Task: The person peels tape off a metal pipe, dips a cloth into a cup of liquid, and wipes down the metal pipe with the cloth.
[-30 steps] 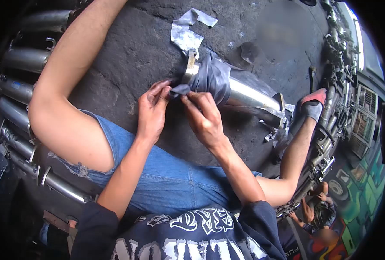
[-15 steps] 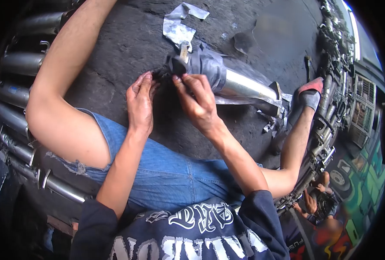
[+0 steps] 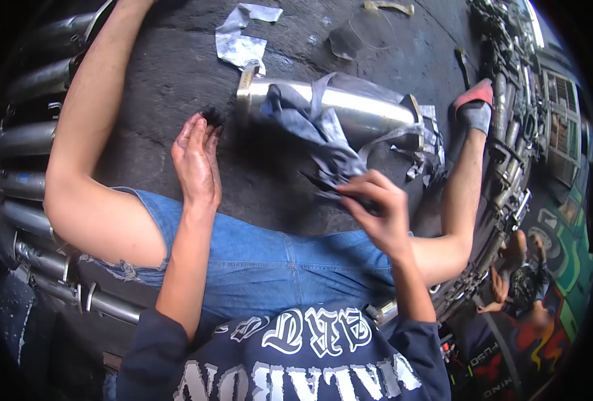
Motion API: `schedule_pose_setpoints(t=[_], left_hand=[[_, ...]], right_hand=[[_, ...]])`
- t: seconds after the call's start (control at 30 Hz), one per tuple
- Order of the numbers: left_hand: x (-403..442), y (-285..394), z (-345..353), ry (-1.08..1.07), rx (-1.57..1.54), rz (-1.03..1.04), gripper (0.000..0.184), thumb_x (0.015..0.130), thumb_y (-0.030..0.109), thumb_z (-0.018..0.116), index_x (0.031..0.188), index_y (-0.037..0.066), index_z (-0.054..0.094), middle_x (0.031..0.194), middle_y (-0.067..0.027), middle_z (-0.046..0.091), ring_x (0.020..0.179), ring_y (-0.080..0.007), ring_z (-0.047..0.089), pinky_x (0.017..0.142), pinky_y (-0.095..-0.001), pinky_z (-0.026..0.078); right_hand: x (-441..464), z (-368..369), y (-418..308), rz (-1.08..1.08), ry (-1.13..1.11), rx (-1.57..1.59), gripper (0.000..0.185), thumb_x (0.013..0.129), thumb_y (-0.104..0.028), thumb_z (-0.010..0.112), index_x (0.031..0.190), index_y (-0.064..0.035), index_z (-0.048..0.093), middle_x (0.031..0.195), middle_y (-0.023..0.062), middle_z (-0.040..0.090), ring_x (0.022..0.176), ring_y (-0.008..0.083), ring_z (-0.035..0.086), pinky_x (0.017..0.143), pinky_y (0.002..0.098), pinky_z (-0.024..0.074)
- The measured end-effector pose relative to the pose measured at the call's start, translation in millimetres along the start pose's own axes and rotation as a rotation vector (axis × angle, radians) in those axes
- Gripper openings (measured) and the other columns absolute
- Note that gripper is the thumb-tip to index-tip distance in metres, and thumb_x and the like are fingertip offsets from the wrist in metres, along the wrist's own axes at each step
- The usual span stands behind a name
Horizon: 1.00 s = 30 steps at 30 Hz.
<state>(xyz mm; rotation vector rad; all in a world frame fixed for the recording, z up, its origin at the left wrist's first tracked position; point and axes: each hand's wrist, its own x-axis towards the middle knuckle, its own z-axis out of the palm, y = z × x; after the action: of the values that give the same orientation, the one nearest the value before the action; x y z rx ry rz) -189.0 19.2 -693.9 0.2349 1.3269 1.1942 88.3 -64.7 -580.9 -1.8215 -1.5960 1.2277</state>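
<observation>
A shiny metal pipe (image 3: 370,107) with flanged ends lies on the dark ground in front of me. My right hand (image 3: 383,208) pinches a crumpled grey strip of plastic wrapping (image 3: 333,150), which stretches from the pipe toward me. Part of this wrapping still lies over the pipe's middle and far side. My left hand (image 3: 199,164) is left of the pipe, apart from it, with its fingers curled together. A small black clump (image 3: 213,118) shows at its fingertips; what it is I cannot make out.
A torn silvery sheet (image 3: 236,43) lies beyond the pipe's left end. Metal pipes (image 3: 29,140) line the left side, and a heap of metal parts (image 3: 503,127) runs along the right. My foot in a red-and-grey sock (image 3: 475,107) rests near that heap. Another person (image 3: 520,274) sits at lower right.
My right hand has pulled the grey wrapping off the pipe's left end, down and to the right, baring the flange and metal. My left hand has moved slightly left, away from the pipe.
</observation>
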Motion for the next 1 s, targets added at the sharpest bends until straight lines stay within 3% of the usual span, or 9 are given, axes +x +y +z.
schedule_pose_setpoints(t=[0.13,0.2,0.23,0.37,0.43,0.47,0.7,0.87,1.0], left_hand=[[2.7,2.6,1.0,-0.057,0.038,0.052,0.030,0.102,0.013,0.058,0.128,-0.002,0.056,0.118,-0.0132,0.066,0.114,-0.0240,0.064,0.104,-0.0378,0.048],[3.4,3.4,-1.1,0.021,0.058,0.086,0.030,0.101,0.011,0.060,0.128,-0.001,0.056,0.114,-0.0097,0.067,0.108,-0.0211,0.065,0.100,-0.0361,0.049],[4.9,4.1,-3.7,0.012,0.061,0.086,0.030,0.101,0.011,0.060,0.128,-0.001,0.056,0.114,-0.0097,0.067,0.108,-0.0211,0.065,0.100,-0.0361,0.049],[2.9,6.3,4.3,0.082,0.285,0.340,0.023,0.098,0.004,0.061,0.120,-0.001,0.059,0.112,-0.0054,0.064,0.102,-0.0135,0.061,0.094,-0.0312,0.048],[-17.7,12.7,32.1,-0.098,0.540,0.625,0.015,0.098,0.001,0.058,0.113,-0.002,0.062,0.110,-0.0046,0.063,0.101,-0.0137,0.060,0.095,-0.0301,0.047],[-31.2,15.3,47.1,-0.207,0.639,0.697,0.015,0.098,0.001,0.057,0.110,-0.002,0.065,0.109,-0.0064,0.063,0.103,-0.0147,0.060,0.095,-0.0297,0.047],[-117.7,-65.9,194.1,-1.288,1.120,0.496,0.091,0.082,0.025,0.082,0.157,0.024,0.031,0.089,-0.0164,0.068,0.077,-0.0340,0.069,0.074,-0.0451,0.056],[-68.9,-106.2,283.7,-1.100,0.959,0.823,0.025,0.095,0.026,0.064,0.089,0.002,0.066,0.081,-0.0219,0.069,0.066,-0.0424,0.066,0.059,-0.0509,0.052],[-37.9,-66.9,361.5,-0.880,0.853,1.033,0.029,0.094,0.016,0.058,0.117,0.000,0.068,0.090,-0.0216,0.074,0.081,-0.0347,0.074,0.071,-0.0462,0.055]], right_hand=[[-56.3,-103.5,6.6,-0.311,-0.228,0.300,0.015,0.080,0.000,0.079,0.093,0.0059,0.073,0.096,0.0164,0.072,0.087,0.0262,0.069,0.080,0.0353,0.0552],[-98.6,-127.7,-1.8,-0.525,-0.147,0.614,0.007,0.079,-0.004,0.074,0.080,0.0023,0.070,0.083,0.0122,0.071,0.059,0.0193,0.063,0.051,0.0300,0.0479],[-108.9,-161.0,13.5,-0.640,-0.714,1.037,0.005,0.079,0.006,0.066,0.076,0.0037,0.070,0.074,0.0130,0.069,0.056,0.0176,0.063,0.045,0.0259,0.0465],[-220.1,-173.7,-72.1,-0.933,0.371,1.563,0.024,0.088,0.007,0.053,0.071,0.0052,0.071,0.064,0.0141,0.066,0.055,0.0191,0.065,0.039,0.0227,0.0449],[-259.0,-226.7,-48.2,-1.207,-0.017,1.708,0.008,0.089,0.000,0.062,0.084,0.0044,0.068,0.089,0.0160,0.069,0.068,0.0191,0.068,0.055,0.0250,0.0526],[-304.3,-232.1,-61.1,-0.939,0.705,1.658,0.006,0.091,0.000,0.058,0.086,0.0005,0.062,0.088,0.0120,0.063,0.062,0.0176,0.062,0.052,0.0257,0.0474],[-256.7,-236.8,-80.8,-1.187,0.763,1.748,0.003,0.097,-0.004,0.051,0.099,-0.0060,0.051,0.087,0.0044,0.048,0.067,0.0141,0.050,0.061,0.0269,0.0398],[-282.7,-251.0,-81.5,-1.059,0.631,1.636,0.005,0.100,-0.005,0.047,0.102,-0.0062,0.051,0.090,0.0059,0.048,0.074,0.0153,0.055,0.064,0.0315,0.0468],[-254.4,-205.3,-42.4,-0.972,0.882,1.378,0.012,0.100,-0.007,0.052,0.111,-0.0051,0.053,0.102,0.0101,0.056,0.091,0.0187,0.063,0.080,0.0348,0.0545]])
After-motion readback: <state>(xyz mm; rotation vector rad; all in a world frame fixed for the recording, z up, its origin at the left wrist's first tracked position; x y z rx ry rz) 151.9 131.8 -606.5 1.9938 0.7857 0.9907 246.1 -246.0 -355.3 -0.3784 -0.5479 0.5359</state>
